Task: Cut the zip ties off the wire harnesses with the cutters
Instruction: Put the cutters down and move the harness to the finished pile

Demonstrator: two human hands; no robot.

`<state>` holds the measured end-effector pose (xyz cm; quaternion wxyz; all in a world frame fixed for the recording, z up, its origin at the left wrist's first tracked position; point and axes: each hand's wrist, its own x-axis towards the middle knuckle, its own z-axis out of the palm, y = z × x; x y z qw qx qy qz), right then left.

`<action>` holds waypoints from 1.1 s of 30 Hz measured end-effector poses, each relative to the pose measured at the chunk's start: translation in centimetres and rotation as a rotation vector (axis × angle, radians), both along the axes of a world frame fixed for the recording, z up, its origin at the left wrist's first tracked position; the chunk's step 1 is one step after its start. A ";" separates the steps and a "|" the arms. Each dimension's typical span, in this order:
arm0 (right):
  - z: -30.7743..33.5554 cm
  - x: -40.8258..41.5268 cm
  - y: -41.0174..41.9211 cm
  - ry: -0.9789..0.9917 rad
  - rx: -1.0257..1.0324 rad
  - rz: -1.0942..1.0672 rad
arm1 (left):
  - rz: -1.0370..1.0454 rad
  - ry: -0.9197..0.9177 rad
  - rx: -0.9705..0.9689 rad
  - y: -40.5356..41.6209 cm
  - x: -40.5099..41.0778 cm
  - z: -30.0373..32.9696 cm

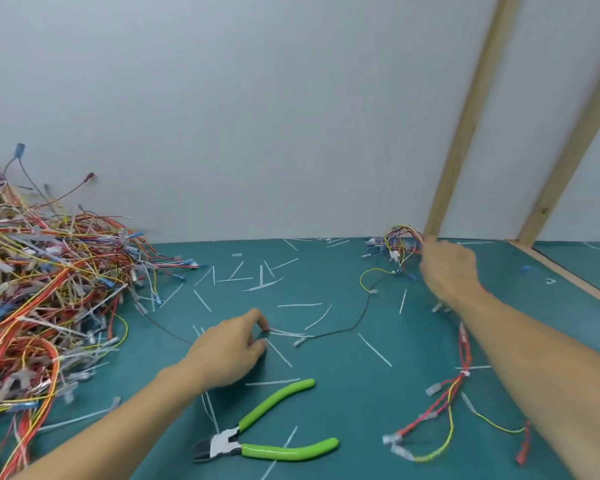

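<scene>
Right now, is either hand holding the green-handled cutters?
No: the cutters lie on the green mat, while the left hand pinches cut ties and the right hand reaches a small wire bundle.

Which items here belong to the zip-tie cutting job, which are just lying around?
Job:
green-handled cutters
wire harness at the right hand
harness pile

Lying about:
cut tie strips
wooden battens

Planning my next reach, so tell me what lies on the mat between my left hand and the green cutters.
In the head view, only a cut zip tie piece lies on bare green mat between the left hand and the cutters.
</scene>
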<state>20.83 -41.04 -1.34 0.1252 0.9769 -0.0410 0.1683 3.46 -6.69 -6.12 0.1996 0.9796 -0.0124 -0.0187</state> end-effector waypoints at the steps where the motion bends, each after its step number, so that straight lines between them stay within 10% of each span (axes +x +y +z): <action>1: 0.1 0.0 -1.0 0.028 -0.050 -0.029 | -0.010 0.023 -0.003 0.1 0.2 0.0; 19: -5.7 -9.9 -2.6 -0.180 0.474 0.196 | -0.067 0.033 0.021 -0.2 -1.7 1.8; 25: -3.2 -12.0 -4.6 -0.163 0.087 0.644 | -0.068 -0.071 -0.091 1.2 -4.3 2.5; 33: -2.6 -20.1 14.1 -0.046 0.416 1.208 | 0.089 -0.290 0.049 5.8 -6.6 3.7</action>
